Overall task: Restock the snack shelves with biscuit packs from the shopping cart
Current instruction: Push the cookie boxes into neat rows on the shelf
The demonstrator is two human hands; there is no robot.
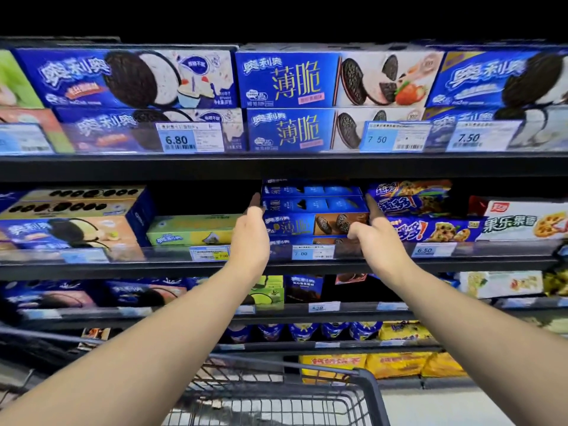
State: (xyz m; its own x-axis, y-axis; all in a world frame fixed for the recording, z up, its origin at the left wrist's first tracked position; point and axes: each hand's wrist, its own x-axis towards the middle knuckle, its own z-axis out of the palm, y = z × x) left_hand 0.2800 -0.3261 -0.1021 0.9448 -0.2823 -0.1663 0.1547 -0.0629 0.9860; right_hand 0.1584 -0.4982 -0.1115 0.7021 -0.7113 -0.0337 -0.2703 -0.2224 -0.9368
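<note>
**Squarely between two flat hands: stack of blue biscuit boxes (313, 207)**

Left hand (250, 232) and right hand (378, 236) press straight fingers against opposite ends of the stack, neither curled round it; the right thumb lies on a front face. The stack sits on the middle shelf (123, 269), between a green box (190, 232) and blue cookie packs (430, 229). Shopping cart (373, 385) below.
</note>
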